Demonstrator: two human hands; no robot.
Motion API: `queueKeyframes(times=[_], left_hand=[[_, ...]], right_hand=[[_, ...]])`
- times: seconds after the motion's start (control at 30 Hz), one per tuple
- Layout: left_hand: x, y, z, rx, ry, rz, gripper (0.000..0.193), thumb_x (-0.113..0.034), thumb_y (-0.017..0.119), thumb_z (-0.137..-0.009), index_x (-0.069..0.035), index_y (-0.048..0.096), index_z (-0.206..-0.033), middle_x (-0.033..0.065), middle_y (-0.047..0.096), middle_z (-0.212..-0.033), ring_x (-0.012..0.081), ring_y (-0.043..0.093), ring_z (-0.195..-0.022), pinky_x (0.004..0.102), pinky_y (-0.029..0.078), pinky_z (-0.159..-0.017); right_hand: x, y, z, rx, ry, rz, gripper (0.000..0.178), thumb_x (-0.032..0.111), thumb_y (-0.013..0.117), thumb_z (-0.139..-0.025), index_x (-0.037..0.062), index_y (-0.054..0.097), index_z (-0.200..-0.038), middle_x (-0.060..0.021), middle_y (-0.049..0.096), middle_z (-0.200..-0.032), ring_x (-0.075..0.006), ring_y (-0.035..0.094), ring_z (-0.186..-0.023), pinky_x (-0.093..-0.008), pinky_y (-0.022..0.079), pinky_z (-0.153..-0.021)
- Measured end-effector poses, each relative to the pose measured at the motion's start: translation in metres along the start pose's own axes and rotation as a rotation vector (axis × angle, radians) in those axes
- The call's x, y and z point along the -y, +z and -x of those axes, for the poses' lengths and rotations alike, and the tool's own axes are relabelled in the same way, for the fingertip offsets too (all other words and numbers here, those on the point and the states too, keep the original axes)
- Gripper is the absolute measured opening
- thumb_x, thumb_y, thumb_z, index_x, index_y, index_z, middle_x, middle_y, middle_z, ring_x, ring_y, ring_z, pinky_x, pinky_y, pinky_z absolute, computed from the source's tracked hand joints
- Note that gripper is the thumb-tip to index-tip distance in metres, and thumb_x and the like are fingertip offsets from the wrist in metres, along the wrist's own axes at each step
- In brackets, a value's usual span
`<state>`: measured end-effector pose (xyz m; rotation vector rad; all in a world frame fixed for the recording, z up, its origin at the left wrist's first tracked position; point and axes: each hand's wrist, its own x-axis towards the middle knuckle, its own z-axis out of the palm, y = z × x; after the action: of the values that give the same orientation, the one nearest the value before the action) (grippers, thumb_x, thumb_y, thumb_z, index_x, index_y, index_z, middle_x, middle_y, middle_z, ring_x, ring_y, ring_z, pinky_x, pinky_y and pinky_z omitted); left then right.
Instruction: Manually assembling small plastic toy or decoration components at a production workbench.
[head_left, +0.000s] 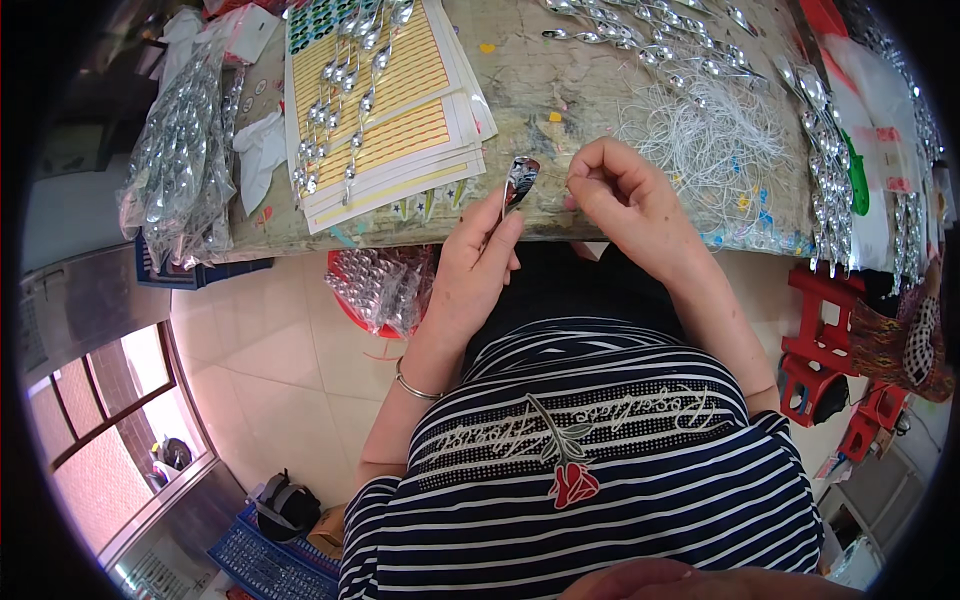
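Observation:
My left hand (478, 242) is closed round a shiny silver piece with a rounded top (521, 178), held upright near the table's front edge. Its lower part is hidden by my fingers. To the right, my right hand (632, 205) is closed, thumb and forefinger pinched together just above the table; whatever is between them is too small to make out. A loose tangle of thin white strings (725, 150) lies beside my right hand. Twisted silver ornaments (680, 50) are spread behind the strings. More twisted ornaments (355, 125) rest on a stack of yellow-patterned sticker sheets (420, 165).
Clear bags of silver twists (185, 150) hang over the left table edge. Silver bundles (830, 180) and a green-handled tool (856, 175) lie at right. Below the table are a red basin with bagged twists (375, 290), red stools (825, 320) and a blue crate (270, 555).

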<state>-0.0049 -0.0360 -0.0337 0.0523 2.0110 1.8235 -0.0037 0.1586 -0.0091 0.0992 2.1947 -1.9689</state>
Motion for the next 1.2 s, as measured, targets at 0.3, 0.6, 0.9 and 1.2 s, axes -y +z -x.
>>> queueKeyframes(times=[0.3,0.6,0.9,1.2], left_hand=[[0.0003,0.0018,0.0002,-0.006,0.009,0.028,0.041,-0.016,0.054,-0.094,-0.004,0.048,-0.132,-0.0004,0.056,-0.082,0.0040,0.048,-0.062,0.0169,0.040,-0.052],[0.0034,0.0036,-0.0005,-0.019,0.117,-0.052,0.040,-0.014,0.055,-0.093,-0.005,0.049,-0.132,-0.0021,0.052,-0.078,0.0035,0.048,-0.062,0.0165,0.039,-0.052],[0.0038,0.0052,-0.0004,-0.014,0.147,-0.093,0.039,-0.013,0.055,-0.093,-0.006,0.049,-0.131,-0.0010,0.052,-0.083,0.0036,0.047,-0.063,0.0167,0.039,-0.052],[0.0033,0.0060,0.0009,-0.012,0.148,-0.105,0.040,-0.013,0.055,-0.093,-0.008,0.049,-0.132,0.0009,0.052,-0.090,0.0044,0.048,-0.063,0.0174,0.040,-0.052]], right_hand=[[0.0012,0.0028,-0.0012,-0.040,-0.002,0.003,0.008,0.009,0.060,-0.088,0.0021,0.058,-0.091,0.0035,0.057,-0.076,-0.0005,0.048,-0.067,-0.0172,0.040,-0.062],[0.0033,0.0062,-0.0044,-0.113,-0.088,0.098,0.008,0.008,0.061,-0.086,0.0014,0.058,-0.088,0.0028,0.057,-0.073,-0.0025,0.049,-0.065,-0.0187,0.041,-0.061],[0.0010,0.0085,-0.0079,-0.153,-0.153,0.232,0.006,0.006,0.062,-0.084,0.0010,0.059,-0.087,0.0023,0.057,-0.071,-0.0027,0.049,-0.062,-0.0189,0.040,-0.057],[-0.0017,0.0105,-0.0091,-0.170,-0.211,0.286,0.007,0.007,0.063,-0.084,0.0014,0.060,-0.087,0.0035,0.055,-0.070,-0.0021,0.045,-0.059,-0.0183,0.038,-0.054]])
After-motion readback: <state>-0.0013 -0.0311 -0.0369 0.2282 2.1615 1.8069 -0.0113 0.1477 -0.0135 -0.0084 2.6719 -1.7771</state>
